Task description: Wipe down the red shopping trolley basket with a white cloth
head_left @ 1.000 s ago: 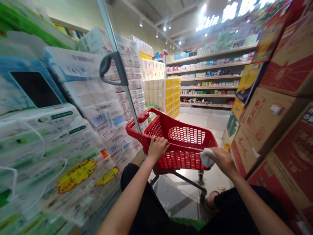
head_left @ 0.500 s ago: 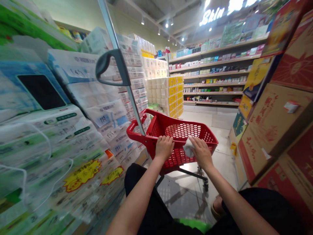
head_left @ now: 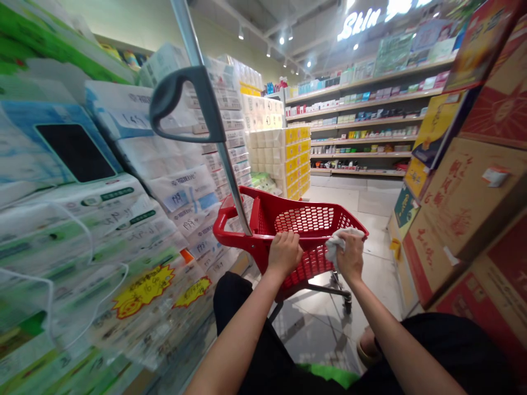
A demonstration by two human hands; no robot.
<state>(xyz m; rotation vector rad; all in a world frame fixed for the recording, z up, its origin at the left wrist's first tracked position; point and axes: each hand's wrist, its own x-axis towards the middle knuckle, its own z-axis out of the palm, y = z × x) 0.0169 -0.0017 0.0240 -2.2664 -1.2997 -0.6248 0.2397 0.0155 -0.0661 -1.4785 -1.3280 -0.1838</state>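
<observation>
A red plastic shopping cart [head_left: 284, 206] with mesh sides stands in front of my knees. Its near rim is gripped by my left hand [head_left: 285, 253], fingers curled over the edge. Farther right along the same rim, my right hand [head_left: 349, 255] closes around a white cloth [head_left: 335, 241], which is bunched up and pressed against the rim near the front corner. A metal pole with a grey handle [head_left: 214, 104] rises beside the cart's push-bar end.
Stacked tissue packs [head_left: 164, 164] fill the left side, with a dark-screened phone [head_left: 76, 153] on them and a white cable. Cardboard boxes [head_left: 465, 192] are piled on the right. Stocked shelves [head_left: 362, 123] line the back, beyond the tiled floor [head_left: 370, 208].
My right hand and the cloth have moved right along the cart's rim toward its front corner. My left hand keeps its hold on the rim, and the pole leans slightly differently.
</observation>
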